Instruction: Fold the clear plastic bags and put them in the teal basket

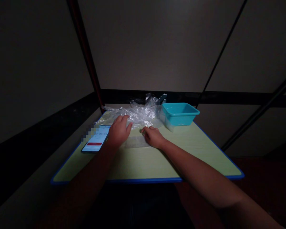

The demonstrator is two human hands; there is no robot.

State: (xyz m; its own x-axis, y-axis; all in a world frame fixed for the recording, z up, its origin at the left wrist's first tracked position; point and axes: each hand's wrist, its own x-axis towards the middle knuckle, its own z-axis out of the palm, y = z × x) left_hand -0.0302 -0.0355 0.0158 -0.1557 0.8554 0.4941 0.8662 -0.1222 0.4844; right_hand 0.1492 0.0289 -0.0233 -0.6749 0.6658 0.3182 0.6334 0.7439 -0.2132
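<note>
My left hand is open, thumb apart from the fingers, at the near edge of a crumpled heap of clear plastic bags. Whether its fingertips touch the plastic I cannot tell. My right hand is closed, its fingers curled inward low over the table, and what is in them, if anything, is hidden. A flat, translucent plastic piece lies on the table between my hands, its right end beside and partly under the right hand.
A turquoise plastic basin stands at the back right, with clear plastic against its left side. A phone with a lit screen lies at the left edge. The pale table has a blue rim, with dim walls behind and to the left.
</note>
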